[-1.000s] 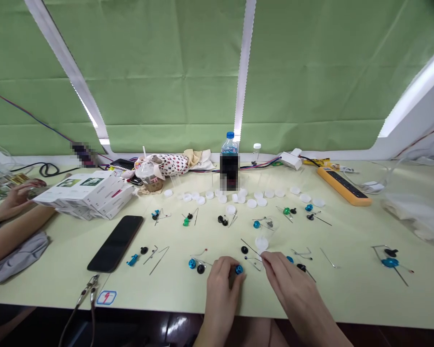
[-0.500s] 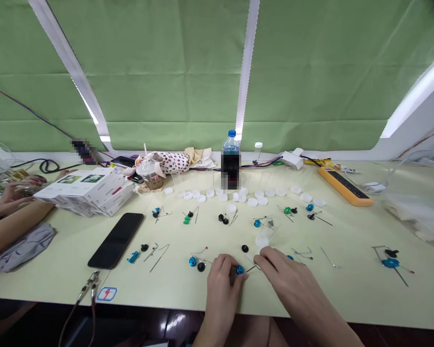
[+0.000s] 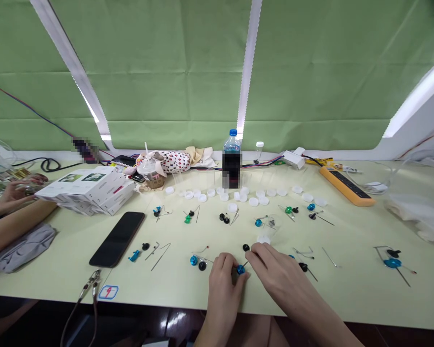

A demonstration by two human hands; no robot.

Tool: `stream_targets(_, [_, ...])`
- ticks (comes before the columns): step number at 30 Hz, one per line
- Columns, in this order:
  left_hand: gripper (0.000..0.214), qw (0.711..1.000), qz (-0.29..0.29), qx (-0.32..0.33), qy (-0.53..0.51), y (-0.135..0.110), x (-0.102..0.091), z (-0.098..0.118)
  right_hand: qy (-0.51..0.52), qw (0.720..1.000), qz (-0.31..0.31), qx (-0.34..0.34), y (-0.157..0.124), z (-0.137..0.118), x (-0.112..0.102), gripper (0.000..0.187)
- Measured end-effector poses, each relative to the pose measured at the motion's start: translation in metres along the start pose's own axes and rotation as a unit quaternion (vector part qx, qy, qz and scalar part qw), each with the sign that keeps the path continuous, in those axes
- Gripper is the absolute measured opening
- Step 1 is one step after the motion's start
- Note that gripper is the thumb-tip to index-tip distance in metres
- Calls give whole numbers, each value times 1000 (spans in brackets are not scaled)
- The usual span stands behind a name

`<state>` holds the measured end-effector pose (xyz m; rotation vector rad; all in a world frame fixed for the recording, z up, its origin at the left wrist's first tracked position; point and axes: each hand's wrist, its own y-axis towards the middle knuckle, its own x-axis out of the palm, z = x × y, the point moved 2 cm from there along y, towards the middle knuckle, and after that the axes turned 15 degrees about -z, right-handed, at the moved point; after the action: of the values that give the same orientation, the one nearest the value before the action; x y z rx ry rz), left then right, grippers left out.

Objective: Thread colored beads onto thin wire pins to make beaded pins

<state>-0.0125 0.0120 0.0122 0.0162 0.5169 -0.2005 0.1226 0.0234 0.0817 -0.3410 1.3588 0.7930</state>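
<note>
My left hand (image 3: pixel 222 284) is closed, with a small round blue plastic part (image 3: pixel 240 269) held at its fingertips just above the table. My right hand (image 3: pixel 275 270) pinches a thin metal rod (image 3: pixel 245 263). One end of that rod is at the blue part; whether it sits inside is too small to tell. A black disc-shaped part (image 3: pixel 246 247) lies just beyond the right fingertips. To the left of my hands rest another blue part (image 3: pixel 194 260) and a black one (image 3: pixel 202 266) with bent wires. More black parts (image 3: pixel 303 266) and wires show beside my right forearm.
Behind are rows of small part sets and several white caps (image 3: pixel 253 202). A bottle (image 3: pixel 232 161), an orange power strip (image 3: pixel 347 188), a phone (image 3: pixel 117 239) and stacked white boxes (image 3: pixel 83 185) stand around. Another person's arm (image 3: pixel 21 224) lies at far left.
My right hand has moved left with the metal rod, bringing it up to the blue part. A black part near my right wrist has come into view. The left hand stays almost still.
</note>
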Motion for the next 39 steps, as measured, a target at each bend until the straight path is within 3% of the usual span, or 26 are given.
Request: stream_targets(39, [12,1000,-16,4,20,1,2,1,-40,999,-21,7,6,-2,0,26])
